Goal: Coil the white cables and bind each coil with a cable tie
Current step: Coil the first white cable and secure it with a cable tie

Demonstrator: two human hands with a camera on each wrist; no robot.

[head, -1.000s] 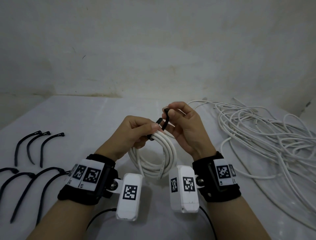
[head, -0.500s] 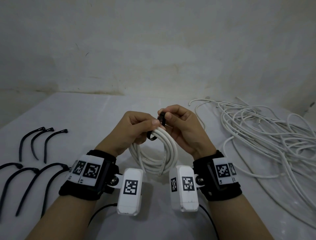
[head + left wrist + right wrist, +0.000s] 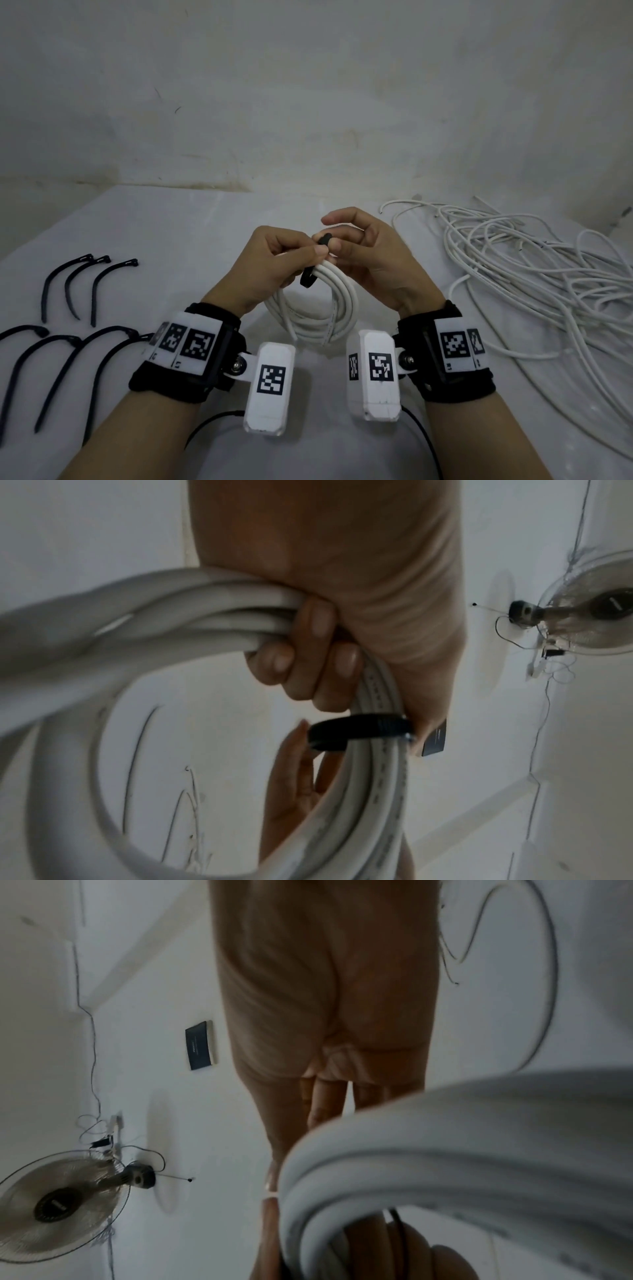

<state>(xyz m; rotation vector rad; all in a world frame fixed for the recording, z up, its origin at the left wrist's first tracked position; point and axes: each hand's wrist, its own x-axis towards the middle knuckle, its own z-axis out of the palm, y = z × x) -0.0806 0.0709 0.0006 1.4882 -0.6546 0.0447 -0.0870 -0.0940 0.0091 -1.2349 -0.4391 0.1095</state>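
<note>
Head view: the left hand [image 3: 274, 263] grips the white coil [image 3: 318, 308] at its 12 o'clock, above the surface [image 3: 191, 240]. The cable tie's [image 3: 313, 270] tail, upright a second ago, is now folded down under the right hand's [image 3: 370, 260] pinch, so binding looks nearly done.

Left wrist view: the tie [image 3: 359, 730] rings the strands.

Right wrist view: the grip is hidden behind the coil [image 3: 462, 1137].

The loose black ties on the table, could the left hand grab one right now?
Probably not yet: the left hand is busy gripping the coiled white cable, though nothing blocks the spare black cable ties lying nearby.
</note>
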